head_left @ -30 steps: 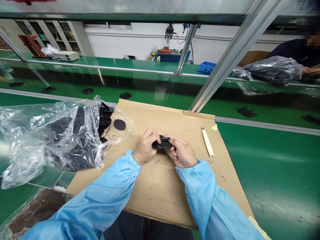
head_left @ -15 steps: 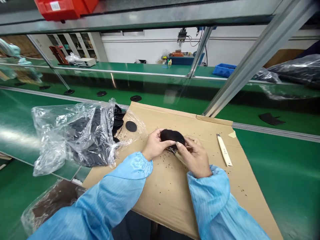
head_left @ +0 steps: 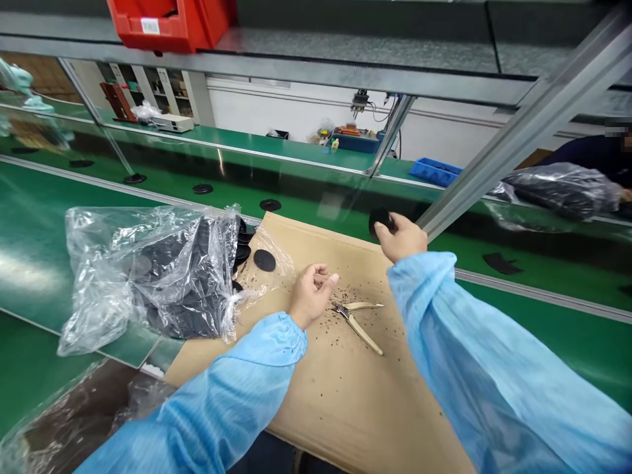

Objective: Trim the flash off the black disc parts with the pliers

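Black disc (head_left: 380,220), round and flat, sat pinched in the fingertips of the right hand (head_left: 402,238), which was stretched out past the far edge of the cardboard sheet (head_left: 345,395) and over the green conveyor belt (head_left: 316,197) beyond it. The grasp looked light, thumb and fingers closed on the disc's rim with most of the part hidden behind them. Nearer on the cardboard sheet, the left hand (head_left: 311,296) hovered loosely curled and held nothing, its fingers half folded toward the palm. Just right of that hand, a pair of cutters (head_left: 358,319) with pale handles lay flat on the cardboard among a scatter of small black trimmings (head_left: 360,293). At the sheet's left edge a clear plastic bag (head_left: 148,270) bulged with more black discs, several spilling from its mouth, and one loose disc (head_left: 264,260) rested on the cardboard just beside that opening. Beyond the sheet's far edge, other discs (head_left: 270,205) lay spaced apart along the belt. A slanted aluminium post (head_left: 494,145) rose from the belt's edge close to the outstretched hand, and a red bin (head_left: 168,23) sat on the shelf overhead. Judging by the spaced row on the belt, a disc at this point would be handled best by keeping it level, lowering it flat onto a bare stretch of belt clear of its neighbours and of the post, and opening the fingers only once it touched, so it would not bounce or roll.
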